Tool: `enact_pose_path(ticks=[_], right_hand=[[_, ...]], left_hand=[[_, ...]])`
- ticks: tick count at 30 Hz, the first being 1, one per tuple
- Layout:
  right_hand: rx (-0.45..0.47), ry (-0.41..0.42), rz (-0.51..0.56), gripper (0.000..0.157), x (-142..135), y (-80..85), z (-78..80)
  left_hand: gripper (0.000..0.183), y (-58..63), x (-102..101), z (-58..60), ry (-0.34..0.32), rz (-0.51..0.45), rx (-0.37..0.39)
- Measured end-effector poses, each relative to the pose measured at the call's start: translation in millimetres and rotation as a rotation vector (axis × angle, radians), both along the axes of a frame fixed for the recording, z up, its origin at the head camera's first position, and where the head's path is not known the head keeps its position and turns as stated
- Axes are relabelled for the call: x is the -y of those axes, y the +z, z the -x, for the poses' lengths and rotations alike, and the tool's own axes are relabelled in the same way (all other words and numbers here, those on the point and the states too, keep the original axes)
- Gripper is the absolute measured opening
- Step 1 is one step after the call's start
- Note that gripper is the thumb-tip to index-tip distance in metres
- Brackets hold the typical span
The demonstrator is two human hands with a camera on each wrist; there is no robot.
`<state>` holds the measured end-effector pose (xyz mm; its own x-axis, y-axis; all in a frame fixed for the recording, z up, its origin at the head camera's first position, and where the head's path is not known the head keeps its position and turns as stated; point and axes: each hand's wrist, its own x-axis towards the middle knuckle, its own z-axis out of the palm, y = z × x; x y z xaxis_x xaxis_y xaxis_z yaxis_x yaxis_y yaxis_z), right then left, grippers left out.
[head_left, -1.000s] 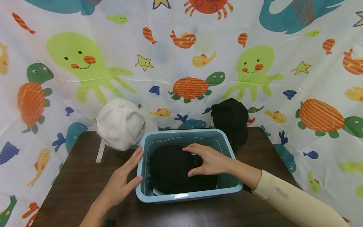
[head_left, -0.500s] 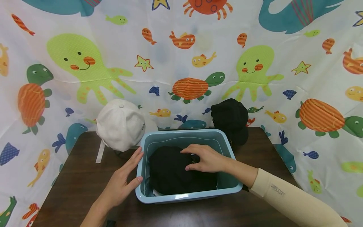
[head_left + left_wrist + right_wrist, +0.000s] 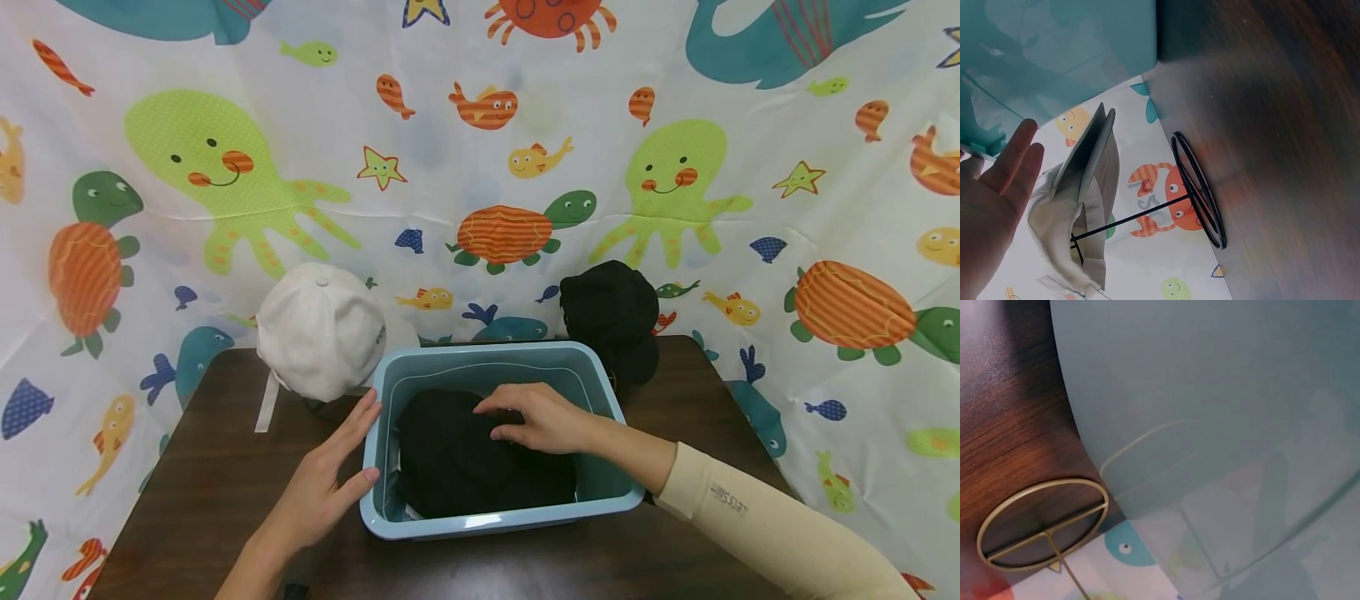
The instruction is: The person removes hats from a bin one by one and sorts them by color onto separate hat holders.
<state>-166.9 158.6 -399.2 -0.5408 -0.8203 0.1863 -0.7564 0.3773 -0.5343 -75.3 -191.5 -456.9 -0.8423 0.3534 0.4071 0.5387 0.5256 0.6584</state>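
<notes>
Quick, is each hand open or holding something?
Left hand: open, at the blue bin's rim.
Right hand: curved over the black cap inside; can't tell whether it's gripping.

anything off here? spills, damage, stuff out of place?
Nothing visibly spilled or damaged. One stray: a small dark object at the head view's bottom edge, apart from the bin and the black fabric inside; too cut off to identify.
</notes>
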Motion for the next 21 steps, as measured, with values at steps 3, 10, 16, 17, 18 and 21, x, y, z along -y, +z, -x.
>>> enact_pose_path(ticks=[3,10,16,17,18,21], right_hand=[[-0.013,0.012,-0.002,0.033,1.4,0.0,-0.7],[-0.005,0.011,0.018,0.028,1.9,-4.3,-1.4],[-0.012,0.008,0.090,0.026,-1.4,-5.0,0.2],[-0.014,0.003,0.101,0.026,-2.5,-4.6,0.4],[-0.017,0.000,0.110,0.026,-3.8,-4.7,0.7],[-0.031,-0.010,0.131,0.026,-7.3,-3.7,0.9]], left_hand=[[0.076,-1.0,-0.2,0.2,-0.002,-0.002,-0.006],[0.075,0.3,-0.7,-1.9,-0.003,-0.005,0.004],[0.075,-2.3,0.6,-0.1,-0.016,-0.012,-0.018],[0.075,-2.3,0.7,0.4,-0.016,-0.011,-0.016],[0.075,-2.1,0.7,0.6,-0.015,-0.010,-0.011],[0.075,-1.0,0.5,0.9,-0.006,0.002,-0.001]])
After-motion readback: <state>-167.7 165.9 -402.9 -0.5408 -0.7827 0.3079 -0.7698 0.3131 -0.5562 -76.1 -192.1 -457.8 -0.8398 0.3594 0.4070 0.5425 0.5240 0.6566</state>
